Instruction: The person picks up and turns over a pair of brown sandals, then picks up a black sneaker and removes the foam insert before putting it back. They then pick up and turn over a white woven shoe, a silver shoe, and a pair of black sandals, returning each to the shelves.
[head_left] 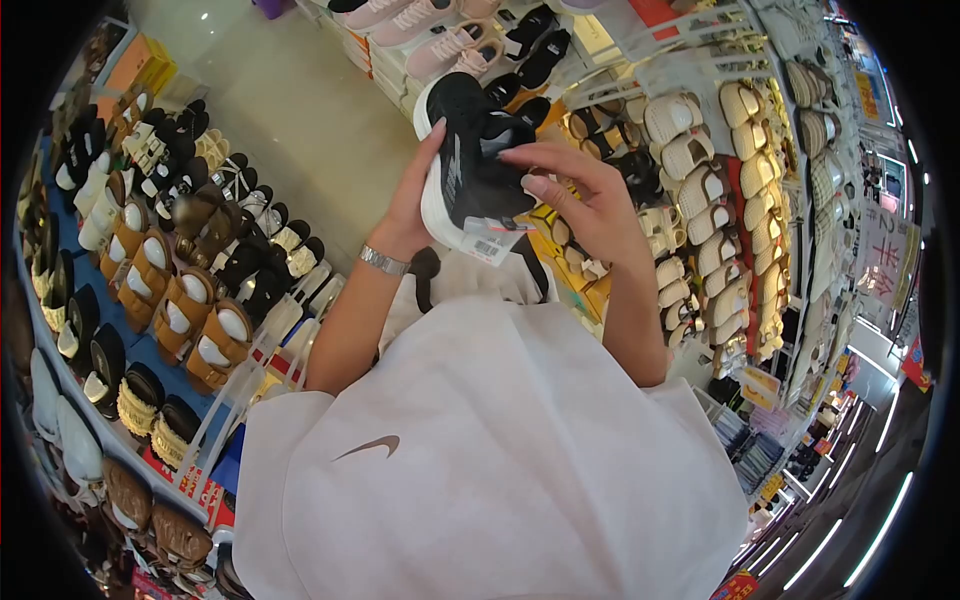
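A black shoe [468, 150] with a thick white sole is held up in front of the chest. My left hand [415, 190] grips it by the sole side, its thumb lying along the white edge; the other fingers are hidden beneath. My right hand [585, 200] is at the shoe's opening on the right, index finger and thumb pinched at the black upper. A white tag [488, 244] with a barcode hangs from the shoe's lower end. A silver watch band [384, 261] is on the left wrist.
Rows of sandals and slippers [180, 315] fill a rack on the left. Pink sneakers [440, 50] stand on a shelf ahead. Beige slippers [700, 180] line tall racks on the right. Pale tiled floor [300, 100] lies between the displays.
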